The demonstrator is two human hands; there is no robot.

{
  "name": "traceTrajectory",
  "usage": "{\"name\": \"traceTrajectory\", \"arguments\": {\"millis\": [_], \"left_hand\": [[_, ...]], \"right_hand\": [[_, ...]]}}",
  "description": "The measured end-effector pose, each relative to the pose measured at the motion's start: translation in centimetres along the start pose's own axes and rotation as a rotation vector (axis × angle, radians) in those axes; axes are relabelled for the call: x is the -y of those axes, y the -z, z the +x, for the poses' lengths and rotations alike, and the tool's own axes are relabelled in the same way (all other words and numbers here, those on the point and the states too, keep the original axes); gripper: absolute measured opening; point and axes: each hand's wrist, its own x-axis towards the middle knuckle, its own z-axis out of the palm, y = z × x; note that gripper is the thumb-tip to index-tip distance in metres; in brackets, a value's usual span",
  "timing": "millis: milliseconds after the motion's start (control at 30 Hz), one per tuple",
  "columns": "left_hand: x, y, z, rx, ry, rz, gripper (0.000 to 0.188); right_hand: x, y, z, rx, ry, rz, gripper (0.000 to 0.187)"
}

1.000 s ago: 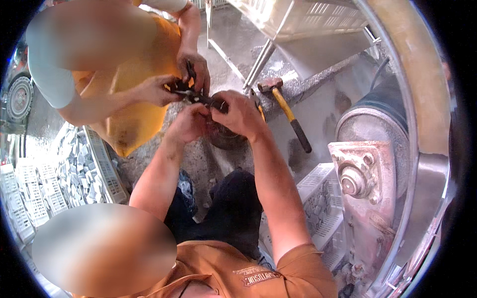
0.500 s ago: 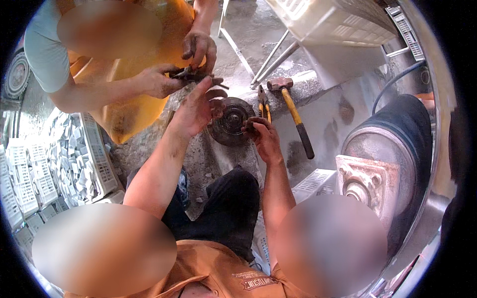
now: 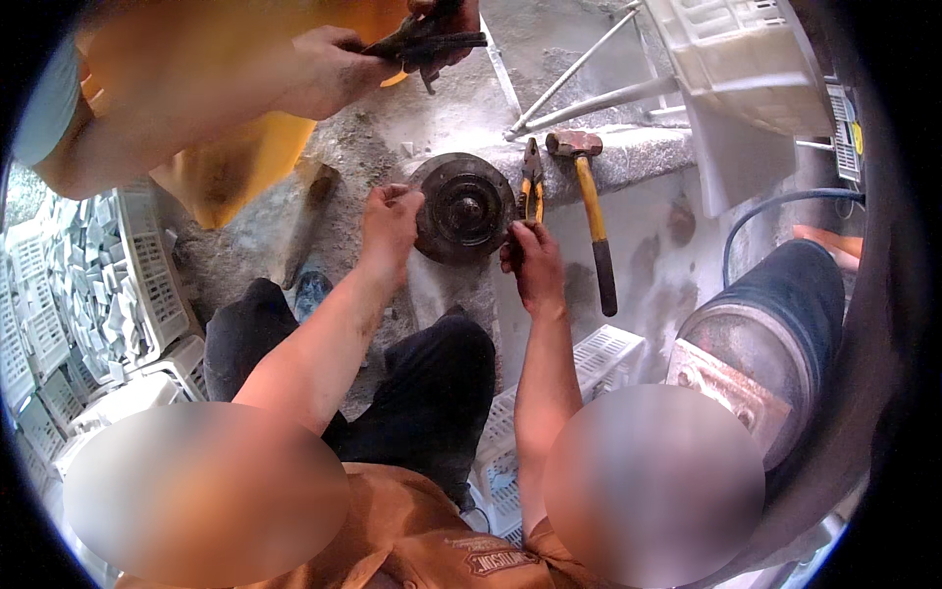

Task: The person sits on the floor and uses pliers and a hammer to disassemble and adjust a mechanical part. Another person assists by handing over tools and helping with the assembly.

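Note:
A round, dark, greasy metal disc (image 3: 442, 236) with a raised hub lies on the stone ledge in front of me. My left hand (image 3: 391, 231) is at its left rim, fingers pinched together; whether they grip anything does not show. At the lower right rim is my right hand (image 3: 536, 267), its fingers curled closed around something too hidden to name. Just beyond that hand lie pliers (image 3: 531, 187) with yellow-and-black handles, jaws pointing away. Beside them rests a sledgehammer (image 3: 591, 201) with a rusty head and a yellow-and-black handle.
A co-worker's hands (image 3: 339, 74) hold a dark metal tool at the upper left. Crates (image 3: 157, 265) of small grey pieces stand on the left. A large dark roller (image 3: 775, 314) with a square flange is at right. White metal legs (image 3: 589, 103) and a pale crate (image 3: 741, 59) stand behind.
My left hand has drawn back from the co-worker's hands to the disc's left rim. The co-worker's hands have shifted up and away with the tool. My right hand stays near the disc.

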Motion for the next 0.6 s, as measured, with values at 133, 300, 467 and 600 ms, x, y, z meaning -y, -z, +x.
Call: {"name": "traceTrajectory", "arguments": {"millis": [133, 300, 467, 600], "left_hand": [[1.3, -0.9, 2.1, -0.045, -0.454, 0.391, 0.044], [2.5, -0.9, 4.7, -0.018, -0.345, 0.405, 0.046], [2.0, -1.9, 4.6, 0.055, -0.250, 0.360, 0.043], [2.0, -2.2, 4.4, 0.054, -0.304, 0.381, 0.042]], "right_hand": [[-1.5, 0.8, 0.4, -0.124, 0.074, -0.212, 0.024], [-3.3, 0.4, 1.4, -0.317, -0.024, -0.259, 0.036], [-8.4, 1.1, 4.1, -0.439, 0.275, -0.414, 0.032], [-9.1, 0.9, 4.4, -0.212, 0.056, -0.274, 0.037]]}}
